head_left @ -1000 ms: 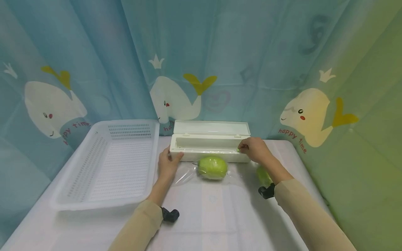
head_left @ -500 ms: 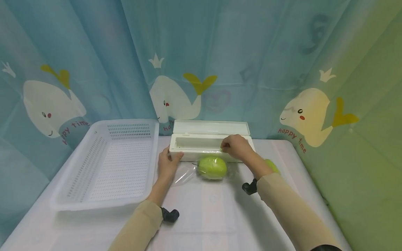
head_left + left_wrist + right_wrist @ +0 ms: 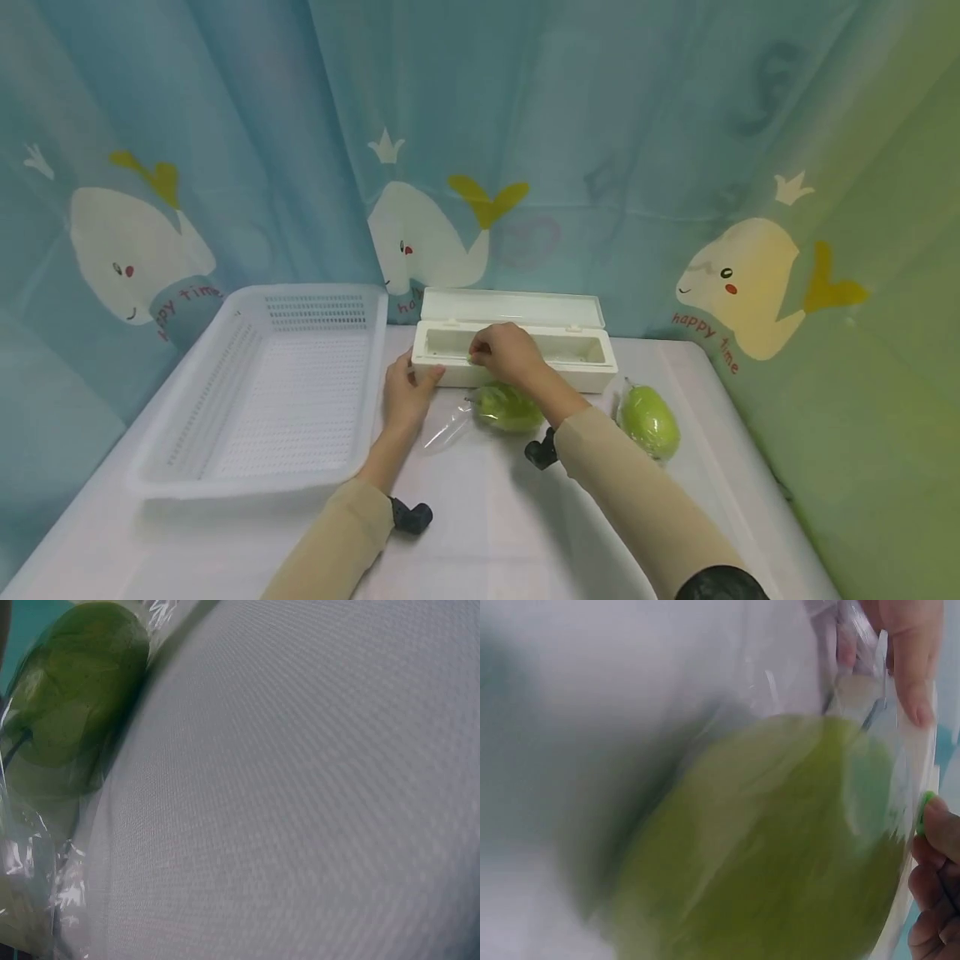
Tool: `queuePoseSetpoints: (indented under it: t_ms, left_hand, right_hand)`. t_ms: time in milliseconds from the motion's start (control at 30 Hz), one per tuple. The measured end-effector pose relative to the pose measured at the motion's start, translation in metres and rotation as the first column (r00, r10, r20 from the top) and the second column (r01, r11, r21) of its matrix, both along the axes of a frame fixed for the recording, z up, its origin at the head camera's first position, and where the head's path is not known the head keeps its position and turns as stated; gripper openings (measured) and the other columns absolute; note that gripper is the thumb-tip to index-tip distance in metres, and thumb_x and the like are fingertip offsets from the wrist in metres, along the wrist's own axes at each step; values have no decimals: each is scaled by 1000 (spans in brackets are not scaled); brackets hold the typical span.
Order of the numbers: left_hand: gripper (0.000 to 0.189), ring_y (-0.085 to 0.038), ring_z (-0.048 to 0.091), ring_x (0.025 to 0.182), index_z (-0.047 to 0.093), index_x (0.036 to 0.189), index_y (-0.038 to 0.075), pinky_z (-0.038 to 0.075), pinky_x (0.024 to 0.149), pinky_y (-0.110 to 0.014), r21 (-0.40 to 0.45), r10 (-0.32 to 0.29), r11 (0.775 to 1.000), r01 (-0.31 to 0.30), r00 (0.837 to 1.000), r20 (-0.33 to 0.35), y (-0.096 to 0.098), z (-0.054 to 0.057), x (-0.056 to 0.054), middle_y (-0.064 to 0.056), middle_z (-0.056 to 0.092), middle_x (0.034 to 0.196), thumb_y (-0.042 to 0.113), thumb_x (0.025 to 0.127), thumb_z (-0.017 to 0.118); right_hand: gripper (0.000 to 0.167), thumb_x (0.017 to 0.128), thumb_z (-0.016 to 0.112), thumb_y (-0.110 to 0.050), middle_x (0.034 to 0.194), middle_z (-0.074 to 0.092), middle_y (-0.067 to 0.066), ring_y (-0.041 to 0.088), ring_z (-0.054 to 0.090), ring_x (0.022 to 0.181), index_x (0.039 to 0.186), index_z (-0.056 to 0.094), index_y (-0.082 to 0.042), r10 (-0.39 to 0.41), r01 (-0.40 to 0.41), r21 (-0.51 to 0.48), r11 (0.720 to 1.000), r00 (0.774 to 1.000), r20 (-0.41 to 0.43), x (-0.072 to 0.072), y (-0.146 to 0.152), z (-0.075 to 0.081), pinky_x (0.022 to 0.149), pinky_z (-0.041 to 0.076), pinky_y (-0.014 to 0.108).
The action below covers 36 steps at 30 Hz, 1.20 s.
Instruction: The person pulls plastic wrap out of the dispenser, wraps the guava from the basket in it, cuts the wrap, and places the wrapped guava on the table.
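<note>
A long white cling film dispenser box [image 3: 577, 380] stands at the back of the table with its lid [image 3: 525, 306] raised. My left hand [image 3: 407, 393] grips its left end, thumb on the front face and fingers at the side. Between thumb and fingertips, my right hand [image 3: 510, 354] pinches a small green slide cutter [image 3: 925, 811] on the box's front edge. A green pear-like fruit [image 3: 510, 410] lies right in front of the box under clear cling film [image 3: 450, 428]. In the left wrist view the same fruit [image 3: 90, 682] shows at upper left.
A second green fruit [image 3: 651, 423], wrapped in film, lies to the right of the right forearm. On the left stands a large white plastic basket [image 3: 378, 358]. A whale-print curtain [image 3: 600, 125] hangs close behind the box.
My right hand has slid leftward along the box's front edge with the cutter, from the right end to left of the middle. The left hand keeps its grip. The second fruit has come into full view.
</note>
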<state>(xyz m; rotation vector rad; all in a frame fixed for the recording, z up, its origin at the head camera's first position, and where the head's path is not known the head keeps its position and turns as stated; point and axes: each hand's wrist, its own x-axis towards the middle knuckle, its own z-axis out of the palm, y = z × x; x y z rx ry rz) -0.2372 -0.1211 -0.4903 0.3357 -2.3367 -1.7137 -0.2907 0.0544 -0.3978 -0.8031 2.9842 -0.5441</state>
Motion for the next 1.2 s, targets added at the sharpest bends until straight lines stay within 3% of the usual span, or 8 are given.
queuePoseSetpoints:
  t_ms: [200, 467, 733, 833, 967, 1100, 1200]
  left_hand:
    - [73, -38, 51, 124, 38, 149, 3, 46, 104, -47, 0, -8, 1000, 8, 999, -34, 1, -1, 0, -20, 45, 139, 33, 91, 72]
    - [68, -39, 50, 126, 41, 148, 7, 48, 103, -47, 19, -24, 1000, 25, 999, -27, -4, -4, -1, -19, 44, 139, 31, 92, 71]
    - [61, -42, 50, 128, 46, 144, 4, 46, 107, -47, -24, 2, 1000, -3, 999, -35, -2, -1, -1, -20, 45, 142, 22, 92, 71]
    - [61, -42, 49, 129, 45, 145, 1, 44, 108, -48, -46, -15, 999, 12, 998, -65, -2, 1, 1, -23, 45, 141, 19, 92, 71]
    - [63, -42, 45, 132, 38, 151, 3, 43, 109, -51, -53, -68, 997, 63, 994, -89, -3, 2, 4, -25, 44, 143, 21, 96, 66]
    - [76, -42, 34, 143, 22, 157, 4, 32, 116, -55, -25, -102, 994, 102, 995, -2, -2, 3, 13, -26, 33, 154, 41, 100, 57]
    - [87, -42, 24, 148, 10, 159, 4, 21, 120, -54, 20, -96, 995, 95, 993, 63, -1, 5, 26, -25, 20, 161, 49, 100, 54]
  right_hand:
    - [7, 91, 74, -22, 91, 75, -2, 16, 68, 85, 92, 77, -15, 13, -13, 17, 1000, 1000, -28, 1, -24, 1, 81, 55, 33]
    - [10, 92, 73, -25, 96, 75, -1, 16, 69, 89, 92, 76, -15, 5, -5, -13, 1000, 999, -37, 6, -58, -5, 82, 56, 33]
    - [13, 92, 73, -24, 99, 74, 0, 19, 67, 97, 99, 77, -15, -9, 5, -37, 999, 995, -99, 10, -80, -11, 86, 55, 33]
    - [13, 94, 71, -23, 100, 73, 0, 19, 67, 98, 102, 77, -15, 1, -6, -47, 999, 994, -108, 11, -78, -12, 88, 55, 33]
    - [21, 97, 66, -20, 106, 72, 2, 20, 66, 101, 116, 73, -16, 58, -64, -54, 996, 991, -121, 12, -63, -12, 88, 54, 34]
    - [30, 101, 60, -21, 118, 70, 5, 25, 65, 110, 129, 67, -16, 91, -99, -53, 994, 987, -132, 13, -30, -6, 94, 53, 40]
    - [33, 103, 56, -24, 127, 68, 7, 28, 62, 118, 133, 64, -14, 89, -93, -60, 994, 993, -75, 14, 5, 3, 101, 49, 46]
